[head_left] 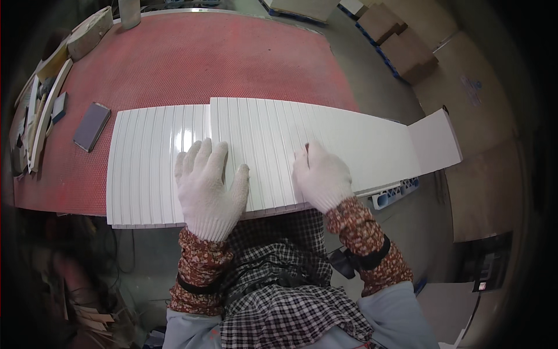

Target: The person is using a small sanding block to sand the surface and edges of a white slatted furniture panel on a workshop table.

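Two white grooved panels lie on a red mesh-textured table. The left panel (141, 168) meets or slightly underlies the longer right panel (360, 139), which juts past the table's right side; I cannot tell which. My left hand (210, 186), in a white knit glove, rests open near the seam, fingers spread and thumb out over the right panel. On the right panel's grooves, my gloved right hand (323, 176) is closed, knuckles up. A small dark bit shows at its fingers, too little to name.
A grey-purple sanding block (92, 127) lies on the red table (232, 52) left of the panels. Beyond it, a white curved tray (49, 116) holds tools. Brown cartons (407, 55) on blue pallets stand at the far right. Wood scraps (96, 319) lie low at the left.
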`<move>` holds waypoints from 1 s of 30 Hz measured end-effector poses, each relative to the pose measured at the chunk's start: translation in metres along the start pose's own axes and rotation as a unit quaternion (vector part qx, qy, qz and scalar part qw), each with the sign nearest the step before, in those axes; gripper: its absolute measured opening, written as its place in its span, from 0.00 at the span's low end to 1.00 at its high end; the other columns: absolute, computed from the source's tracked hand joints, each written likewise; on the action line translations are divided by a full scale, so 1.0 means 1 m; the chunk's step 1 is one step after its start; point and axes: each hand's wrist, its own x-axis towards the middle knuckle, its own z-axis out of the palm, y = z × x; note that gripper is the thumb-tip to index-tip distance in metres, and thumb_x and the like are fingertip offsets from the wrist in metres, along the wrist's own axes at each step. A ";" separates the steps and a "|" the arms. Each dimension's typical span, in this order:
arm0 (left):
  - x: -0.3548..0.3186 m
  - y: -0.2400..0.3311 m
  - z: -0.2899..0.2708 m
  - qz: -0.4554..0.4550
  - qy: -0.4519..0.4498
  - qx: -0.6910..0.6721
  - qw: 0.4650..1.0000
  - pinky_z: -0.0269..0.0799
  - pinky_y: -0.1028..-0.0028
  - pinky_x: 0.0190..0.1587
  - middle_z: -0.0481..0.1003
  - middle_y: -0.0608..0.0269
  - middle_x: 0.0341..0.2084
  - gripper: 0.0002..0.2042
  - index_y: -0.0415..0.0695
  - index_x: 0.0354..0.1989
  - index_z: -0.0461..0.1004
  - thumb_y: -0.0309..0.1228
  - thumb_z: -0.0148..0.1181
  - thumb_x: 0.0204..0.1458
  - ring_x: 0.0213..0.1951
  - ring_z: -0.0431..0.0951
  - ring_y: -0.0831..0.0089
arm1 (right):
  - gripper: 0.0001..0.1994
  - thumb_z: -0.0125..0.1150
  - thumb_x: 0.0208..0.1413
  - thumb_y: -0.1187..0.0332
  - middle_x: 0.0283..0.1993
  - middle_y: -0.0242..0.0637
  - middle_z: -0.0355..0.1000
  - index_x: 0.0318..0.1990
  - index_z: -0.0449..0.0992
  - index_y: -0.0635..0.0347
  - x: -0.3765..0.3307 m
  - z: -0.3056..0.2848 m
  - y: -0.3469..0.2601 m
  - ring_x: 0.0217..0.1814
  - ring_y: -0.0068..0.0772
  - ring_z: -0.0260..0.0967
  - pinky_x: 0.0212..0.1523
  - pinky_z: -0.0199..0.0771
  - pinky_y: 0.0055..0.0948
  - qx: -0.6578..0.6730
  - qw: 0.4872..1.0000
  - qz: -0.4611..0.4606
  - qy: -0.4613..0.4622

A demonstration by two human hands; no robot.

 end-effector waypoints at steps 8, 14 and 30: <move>-0.004 -0.003 0.004 0.001 0.011 0.002 1.000 0.64 0.50 0.67 0.77 0.42 0.53 0.23 0.32 0.52 0.78 0.35 0.68 0.49 0.61 0.72 0.46 | 0.19 0.48 0.70 0.56 0.21 0.49 0.74 0.43 0.74 0.66 -0.064 0.001 0.006 0.24 0.57 0.76 0.32 0.78 0.53 0.012 1.000 -0.022 0.014; 0.000 -0.002 0.001 0.018 0.018 0.011 1.000 0.63 0.50 0.67 0.77 0.41 0.52 0.24 0.32 0.52 0.78 0.35 0.68 0.49 0.61 0.72 0.45 | 0.21 0.42 0.71 0.55 0.35 0.54 0.79 0.49 0.76 0.64 0.025 -0.006 -0.003 0.41 0.54 0.80 0.47 0.78 0.52 -0.011 1.000 -0.017 0.015; 0.003 0.004 0.003 0.018 0.006 -0.003 1.000 0.65 0.51 0.66 0.78 0.40 0.53 0.23 0.32 0.52 0.78 0.37 0.66 0.52 0.60 0.73 0.45 | 0.24 0.42 0.69 0.54 0.47 0.57 0.79 0.50 0.77 0.66 0.069 -0.017 -0.010 0.52 0.58 0.77 0.56 0.74 0.52 -0.007 0.999 0.020 0.025</move>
